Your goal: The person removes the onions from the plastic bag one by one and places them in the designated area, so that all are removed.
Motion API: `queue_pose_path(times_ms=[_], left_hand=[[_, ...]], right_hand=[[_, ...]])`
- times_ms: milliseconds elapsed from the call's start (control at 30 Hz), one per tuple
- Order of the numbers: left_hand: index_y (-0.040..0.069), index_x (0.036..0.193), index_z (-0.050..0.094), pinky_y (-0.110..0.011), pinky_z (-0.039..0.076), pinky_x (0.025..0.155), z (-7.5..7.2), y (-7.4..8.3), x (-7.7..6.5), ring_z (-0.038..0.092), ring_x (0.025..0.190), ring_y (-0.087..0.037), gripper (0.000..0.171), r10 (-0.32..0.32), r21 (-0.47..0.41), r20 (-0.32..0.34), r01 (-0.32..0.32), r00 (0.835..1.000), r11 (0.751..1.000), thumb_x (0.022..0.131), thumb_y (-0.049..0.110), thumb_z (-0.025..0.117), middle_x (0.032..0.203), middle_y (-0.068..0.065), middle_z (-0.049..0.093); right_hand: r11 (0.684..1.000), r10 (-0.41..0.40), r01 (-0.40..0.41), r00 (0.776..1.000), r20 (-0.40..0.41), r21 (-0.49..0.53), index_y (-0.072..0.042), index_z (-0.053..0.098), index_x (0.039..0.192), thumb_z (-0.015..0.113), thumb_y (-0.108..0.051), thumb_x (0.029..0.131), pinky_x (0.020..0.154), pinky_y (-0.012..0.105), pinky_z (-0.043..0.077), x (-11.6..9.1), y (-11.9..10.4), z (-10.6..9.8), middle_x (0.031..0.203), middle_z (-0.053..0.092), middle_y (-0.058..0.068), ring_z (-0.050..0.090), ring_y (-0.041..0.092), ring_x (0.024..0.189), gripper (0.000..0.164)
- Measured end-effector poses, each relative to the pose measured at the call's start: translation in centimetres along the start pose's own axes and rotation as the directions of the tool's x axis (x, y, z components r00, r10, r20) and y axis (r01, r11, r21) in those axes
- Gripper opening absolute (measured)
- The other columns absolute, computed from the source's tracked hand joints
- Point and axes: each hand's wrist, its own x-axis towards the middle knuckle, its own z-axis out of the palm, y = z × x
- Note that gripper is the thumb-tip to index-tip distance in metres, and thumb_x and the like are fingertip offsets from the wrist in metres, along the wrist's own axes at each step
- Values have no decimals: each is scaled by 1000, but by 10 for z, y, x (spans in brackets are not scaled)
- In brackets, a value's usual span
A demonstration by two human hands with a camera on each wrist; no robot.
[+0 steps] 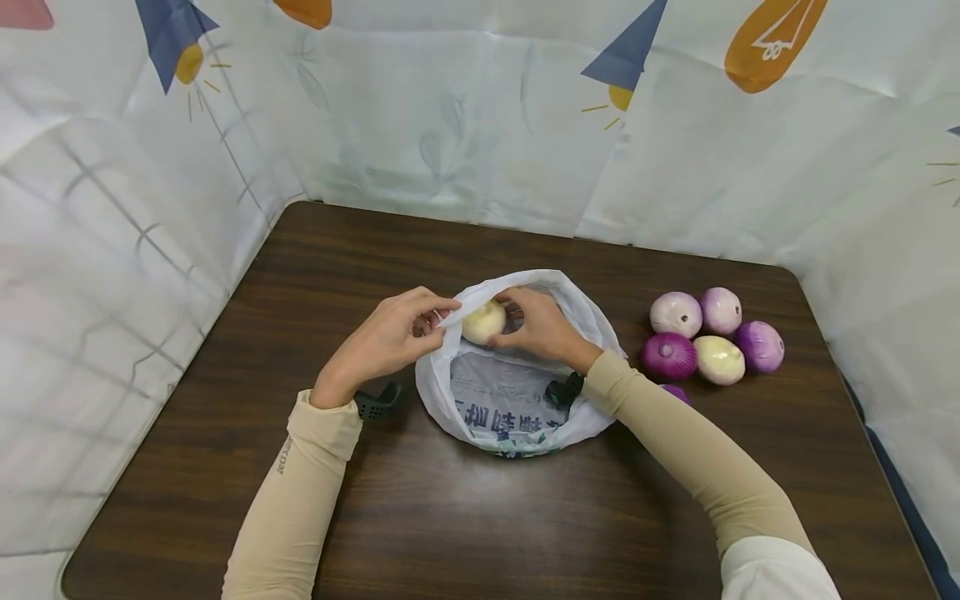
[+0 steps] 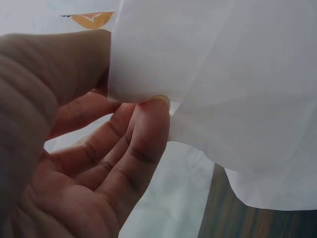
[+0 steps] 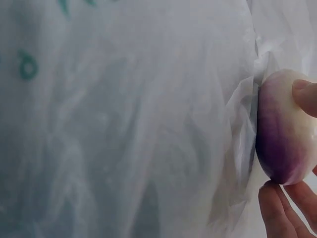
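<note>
A white plastic bag (image 1: 517, 446) stands on the table with its mouth spread wide. My left hand (image 1: 390, 337) pinches the bag's left rim between thumb and fingers; the left wrist view shows the folded plastic (image 2: 148, 59) caught at the thumb tip. Inside the mouth, near the left wall, my right hand (image 1: 543, 325) holds an onion (image 1: 483, 322) that looks pale from above. In the right wrist view this onion (image 3: 282, 129) is purple on one side, with the thumb on its pale part and fingers on its lower end, close beside the plastic.
Several onions, purple, white-purple and pale (image 1: 720, 360), lie grouped on the right of the dark wooden table (image 1: 450, 533). One more purple onion (image 1: 677, 392) is partly hidden by the right sleeve. White printed sheets (image 1: 480, 125) hang around the table's back and sides.
</note>
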Motion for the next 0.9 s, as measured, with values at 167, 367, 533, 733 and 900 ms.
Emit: queue_pose_path(times_ms=[167, 367, 533, 733, 900], left_hand=[[9, 133, 69, -36, 56, 83, 1, 0, 1, 64, 93, -17, 39, 6, 3, -2, -6, 1000, 1000, 94, 6, 64, 114, -6, 69], [8, 133, 69, -36, 56, 83, 1, 0, 1, 63, 92, -17, 39, 10, 0, -3, -10, 1000, 1000, 94, 5, 64, 113, -6, 69], [9, 132, 70, -37, 56, 84, 1, 0, 1, 62, 92, -17, 38, 3, 4, -5, -3, 1000, 1000, 94, 4, 64, 110, -6, 68], [9, 132, 69, -37, 55, 84, 2, 1, 1, 62, 93, -18, 39, -3, 3, 3, 3, 1000, 1000, 95, 5, 63, 110, -7, 68], [9, 133, 69, -37, 55, 85, 3, 0, 2, 62, 94, -18, 38, -5, 7, 7, 5, 1000, 1000, 95, 5, 64, 111, -7, 68]], right_hand=[[999, 4, -5, 1000, -5, -35, -7, 62, 136, 87, -36, 81, 96, 39, 60, -3, -2, -2, 129, 69, 10, 71, 26, 112, 67], [999, 16, -17, 1000, -6, -51, -9, 62, 138, 88, -36, 80, 93, 38, 61, -7, -3, -4, 128, 69, 8, 71, 24, 109, 68], [998, -1, 0, 1000, -10, -70, -12, 63, 137, 88, -36, 78, 90, 37, 61, -13, -5, -7, 126, 70, 6, 71, 23, 105, 68], [997, -13, 12, 1000, -12, -77, -15, 64, 136, 88, -34, 77, 88, 35, 61, -19, -3, -9, 125, 71, 5, 71, 22, 103, 67], [999, -21, 21, 1000, 2, -39, -16, 64, 134, 88, -30, 77, 90, 34, 62, -25, -3, -13, 128, 69, 5, 70, 23, 109, 63]])
